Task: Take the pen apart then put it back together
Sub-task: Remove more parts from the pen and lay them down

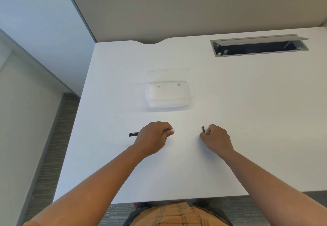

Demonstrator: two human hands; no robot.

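Observation:
My left hand [154, 137] is closed around the pen body [133, 134]. The pen's black end sticks out to the left and a whitish tip shows at my fingertips on the right. My right hand [216, 138] pinches a small black pen part [203, 129], which points up and away from the hand. Both hands rest low on the white desk [247, 119], about a hand's width apart. The middle of the pen is hidden inside my left fist.
A clear plastic container [169, 91] sits on the desk just beyond my hands. An open grey cable tray [260, 47] is set into the desk at the back right. A beige partition panel [177, 10] stands behind the desk; the desk's left edge drops to the floor.

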